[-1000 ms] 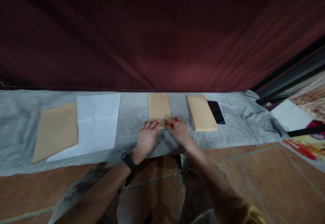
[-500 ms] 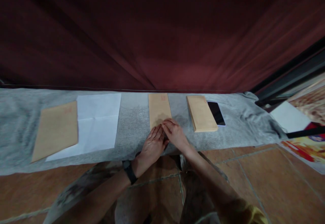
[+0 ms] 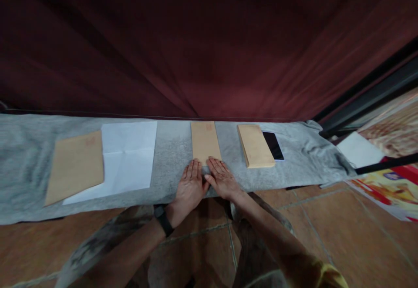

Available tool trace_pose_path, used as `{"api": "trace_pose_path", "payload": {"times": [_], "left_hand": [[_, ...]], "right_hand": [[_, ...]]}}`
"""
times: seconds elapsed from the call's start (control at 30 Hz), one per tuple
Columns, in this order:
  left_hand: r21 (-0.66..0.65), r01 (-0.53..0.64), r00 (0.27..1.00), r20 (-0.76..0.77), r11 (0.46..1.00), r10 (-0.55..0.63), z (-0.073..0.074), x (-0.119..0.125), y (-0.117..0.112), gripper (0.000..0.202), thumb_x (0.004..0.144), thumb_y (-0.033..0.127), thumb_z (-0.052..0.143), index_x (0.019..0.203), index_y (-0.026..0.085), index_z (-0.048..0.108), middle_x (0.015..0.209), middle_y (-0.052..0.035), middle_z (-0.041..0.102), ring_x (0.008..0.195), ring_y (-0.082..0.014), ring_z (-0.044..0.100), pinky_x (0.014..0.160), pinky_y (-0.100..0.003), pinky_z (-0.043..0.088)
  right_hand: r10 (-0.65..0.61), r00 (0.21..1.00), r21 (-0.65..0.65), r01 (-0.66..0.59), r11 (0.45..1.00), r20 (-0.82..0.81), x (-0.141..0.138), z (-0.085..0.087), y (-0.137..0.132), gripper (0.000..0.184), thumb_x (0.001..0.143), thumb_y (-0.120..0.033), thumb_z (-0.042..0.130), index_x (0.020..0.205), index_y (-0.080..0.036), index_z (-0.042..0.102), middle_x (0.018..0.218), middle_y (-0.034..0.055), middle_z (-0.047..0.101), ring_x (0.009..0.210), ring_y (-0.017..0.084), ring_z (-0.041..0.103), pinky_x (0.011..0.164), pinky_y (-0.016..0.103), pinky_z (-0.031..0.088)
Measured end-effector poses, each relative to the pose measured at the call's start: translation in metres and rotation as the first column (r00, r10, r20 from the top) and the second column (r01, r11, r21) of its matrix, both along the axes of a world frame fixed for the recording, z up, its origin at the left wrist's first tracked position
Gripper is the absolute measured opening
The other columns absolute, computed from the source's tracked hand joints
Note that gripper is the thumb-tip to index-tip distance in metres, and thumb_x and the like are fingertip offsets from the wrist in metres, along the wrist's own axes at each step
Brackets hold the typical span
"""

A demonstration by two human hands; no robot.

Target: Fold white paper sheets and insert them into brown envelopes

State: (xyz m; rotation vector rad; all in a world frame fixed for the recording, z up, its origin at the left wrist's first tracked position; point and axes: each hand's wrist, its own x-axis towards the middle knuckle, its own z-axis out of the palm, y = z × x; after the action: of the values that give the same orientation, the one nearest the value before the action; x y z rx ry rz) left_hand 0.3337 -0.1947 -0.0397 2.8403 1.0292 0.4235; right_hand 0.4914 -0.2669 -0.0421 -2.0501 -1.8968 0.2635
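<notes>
A narrow brown envelope (image 3: 204, 140) lies lengthwise on the grey cloth (image 3: 170, 149) straight ahead. My left hand (image 3: 190, 184) and my right hand (image 3: 222, 178) lie flat side by side at its near end, fingers stretched out, fingertips touching the envelope's lower edge. Neither hand holds anything. A black band sits on my left wrist.
A stack of brown envelopes (image 3: 255, 145) lies to the right with a dark phone (image 3: 273, 145) beside it. To the left lie a creased white sheet (image 3: 126, 157) and a large brown envelope (image 3: 76, 166). A dark red curtain (image 3: 209, 44) hangs behind. Tiled floor lies below.
My hands came together from the envelope's lower corners, then spread flat side by side at its near end. The view shifted slightly.
</notes>
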Motion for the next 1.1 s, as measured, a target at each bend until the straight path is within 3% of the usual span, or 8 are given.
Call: {"api": "trace_pose_path", "payload": {"times": [0.17,0.53,0.7,0.9,1.1], "left_hand": [[-0.018,-0.019,1.000,0.018,1.000,0.020,0.002,-0.001,-0.002,0.072,0.098,0.047,0.046,0.146,-0.007,0.047,0.154,-0.0313,0.043,0.147,-0.0385,0.040,0.121,-0.050,0.033],[0.004,-0.091,0.996,-0.018,0.996,0.091,0.006,0.003,-0.005,0.071,0.099,0.046,0.045,0.146,-0.008,0.047,0.154,-0.0321,0.043,0.147,-0.0395,0.040,0.120,-0.050,0.032],[0.026,-0.093,0.994,-0.062,0.995,0.095,0.010,0.007,-0.004,0.070,0.100,0.044,0.043,0.143,-0.010,0.048,0.151,-0.0348,0.045,0.145,-0.0401,0.043,0.118,-0.050,0.034],[-0.001,-0.059,0.993,-0.107,0.998,0.058,0.010,0.003,0.001,0.054,0.097,0.019,0.037,0.145,-0.003,0.050,0.153,-0.0285,0.048,0.145,-0.0348,0.044,0.116,-0.047,0.038],[-0.045,-0.056,0.998,0.036,0.997,0.058,0.013,-0.002,0.006,0.046,0.099,0.023,0.040,0.138,0.006,0.058,0.148,-0.0231,0.055,0.139,-0.0324,0.051,0.113,-0.049,0.042]], "right_hand": [[-0.078,0.992,0.037,0.075,0.997,0.101,0.008,-0.008,-0.010,0.067,0.107,-0.051,0.035,0.161,-0.012,0.028,0.167,0.0117,0.027,0.155,0.023,0.025,0.127,0.043,0.021],[-0.210,0.963,0.169,0.181,0.969,0.170,0.005,-0.017,-0.011,0.066,0.105,-0.050,0.042,0.158,-0.011,0.036,0.160,0.0160,0.041,0.150,0.028,0.038,0.123,0.045,0.028],[-0.281,0.942,0.202,0.243,0.949,0.187,0.000,-0.013,-0.011,0.066,0.104,-0.050,0.045,0.153,-0.007,0.044,0.156,0.0208,0.045,0.146,0.033,0.042,0.121,0.049,0.030],[-0.101,0.981,0.190,0.069,0.979,0.164,-0.024,-0.002,-0.006,0.054,0.108,-0.042,0.034,0.156,-0.017,0.041,0.162,0.0089,0.039,0.151,0.023,0.036,0.125,0.043,0.026],[-0.184,0.976,0.164,0.163,0.973,0.118,-0.016,0.000,-0.004,0.053,0.108,-0.043,0.036,0.153,-0.017,0.046,0.157,0.0112,0.046,0.146,0.024,0.044,0.122,0.045,0.031]]}}
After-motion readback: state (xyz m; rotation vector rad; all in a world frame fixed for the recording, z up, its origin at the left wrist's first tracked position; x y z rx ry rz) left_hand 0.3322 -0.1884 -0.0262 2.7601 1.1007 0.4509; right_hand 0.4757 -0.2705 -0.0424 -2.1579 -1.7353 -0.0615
